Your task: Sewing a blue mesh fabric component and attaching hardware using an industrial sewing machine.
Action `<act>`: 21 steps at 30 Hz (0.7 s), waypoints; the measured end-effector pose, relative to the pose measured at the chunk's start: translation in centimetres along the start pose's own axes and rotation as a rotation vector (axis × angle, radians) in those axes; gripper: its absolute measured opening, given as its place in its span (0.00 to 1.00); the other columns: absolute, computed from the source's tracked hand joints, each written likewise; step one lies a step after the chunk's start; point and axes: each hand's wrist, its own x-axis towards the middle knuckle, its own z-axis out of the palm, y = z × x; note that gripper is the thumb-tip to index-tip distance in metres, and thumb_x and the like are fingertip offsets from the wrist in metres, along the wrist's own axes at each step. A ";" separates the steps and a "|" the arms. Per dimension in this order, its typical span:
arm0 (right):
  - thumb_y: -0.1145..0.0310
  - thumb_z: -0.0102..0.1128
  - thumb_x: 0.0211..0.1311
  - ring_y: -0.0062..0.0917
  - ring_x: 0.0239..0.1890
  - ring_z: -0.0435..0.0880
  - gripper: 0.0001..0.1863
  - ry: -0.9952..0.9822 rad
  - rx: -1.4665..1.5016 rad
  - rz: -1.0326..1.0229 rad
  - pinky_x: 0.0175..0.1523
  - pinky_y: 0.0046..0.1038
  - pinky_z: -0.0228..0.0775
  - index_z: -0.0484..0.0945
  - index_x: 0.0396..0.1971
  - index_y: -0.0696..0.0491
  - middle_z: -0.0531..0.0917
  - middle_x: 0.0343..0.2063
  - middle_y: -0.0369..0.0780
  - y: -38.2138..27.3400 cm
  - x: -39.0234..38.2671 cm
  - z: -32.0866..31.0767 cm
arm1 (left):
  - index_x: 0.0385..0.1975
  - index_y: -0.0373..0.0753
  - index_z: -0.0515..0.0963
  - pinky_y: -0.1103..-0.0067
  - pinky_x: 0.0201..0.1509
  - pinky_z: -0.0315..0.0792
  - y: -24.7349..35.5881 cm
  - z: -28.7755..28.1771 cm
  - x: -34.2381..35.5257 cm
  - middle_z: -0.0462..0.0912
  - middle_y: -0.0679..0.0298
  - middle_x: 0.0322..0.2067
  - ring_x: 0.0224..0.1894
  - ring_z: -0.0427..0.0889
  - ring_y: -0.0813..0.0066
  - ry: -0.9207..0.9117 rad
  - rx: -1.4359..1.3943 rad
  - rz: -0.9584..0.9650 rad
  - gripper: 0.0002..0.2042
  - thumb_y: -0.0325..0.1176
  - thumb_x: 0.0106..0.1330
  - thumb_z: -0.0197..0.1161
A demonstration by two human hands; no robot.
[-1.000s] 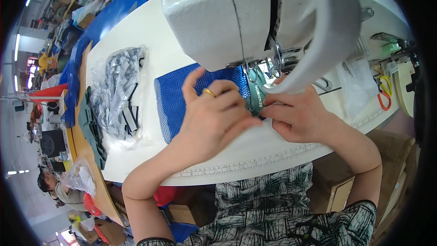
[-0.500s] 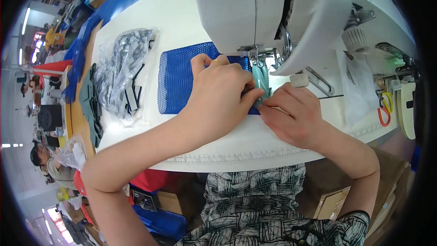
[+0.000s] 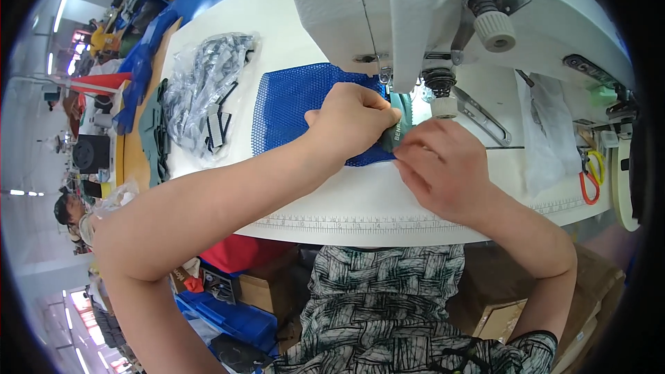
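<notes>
Under the white sewing machine (image 3: 388, 14), at about twelve o'clock from the person, the left hand (image 3: 350, 121) is pressing down on blue mesh fabric (image 3: 294, 107) lying on the white desk (image 3: 360, 201), its fingers curled closed over a teal strap (image 3: 396, 125). The right hand (image 3: 443, 166) is sitting just beside it at three o'clock, fingers pinching the strap's end against the mesh edge. A clear bag of dark parts (image 3: 204, 93) is lying at nine o'clock from the mesh. Red-handled snips (image 3: 589, 183) are resting far off at three o'clock.

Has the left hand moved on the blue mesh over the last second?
Cannot tell: the head camera shifted. Left hand lies on the blue mesh beside the sewing machine.
</notes>
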 end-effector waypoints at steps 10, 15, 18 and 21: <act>0.69 0.65 0.56 0.43 0.61 0.79 0.17 -0.081 -0.255 0.198 0.64 0.50 0.68 0.86 0.46 0.55 0.85 0.45 0.43 1.1 0.1 0.0 | 0.29 0.36 0.87 0.83 0.31 0.69 0.7 -0.1 -0.4 0.84 0.71 0.25 0.27 0.77 0.86 -0.001 0.138 0.003 0.10 0.36 0.67 0.76; 0.68 0.65 0.57 0.43 0.62 0.79 0.16 -0.084 -0.269 0.202 0.65 0.50 0.67 0.86 0.46 0.55 0.85 0.46 0.43 1.1 -0.1 0.1 | 0.20 0.44 0.86 0.60 0.61 0.58 -0.3 -0.2 -0.1 0.85 0.68 0.22 0.34 0.84 0.69 -0.041 0.125 0.017 0.14 0.46 0.61 0.76; 0.68 0.65 0.57 0.43 0.63 0.78 0.16 -0.095 -0.262 0.203 0.65 0.50 0.67 0.85 0.46 0.55 0.85 0.47 0.43 1.1 -0.1 -0.2 | 0.21 0.45 0.86 0.59 0.60 0.60 -0.5 -0.5 0.0 0.85 0.69 0.22 0.34 0.84 0.69 -0.102 0.170 0.034 0.14 0.47 0.60 0.77; 0.68 0.64 0.57 0.43 0.64 0.77 0.16 -0.115 -0.251 0.199 0.65 0.49 0.67 0.85 0.45 0.56 0.84 0.48 0.43 1.1 0.0 -0.3 | 0.20 0.45 0.86 0.58 0.58 0.61 -0.3 -0.7 0.0 0.84 0.69 0.22 0.33 0.83 0.69 -0.096 0.189 0.011 0.14 0.47 0.59 0.78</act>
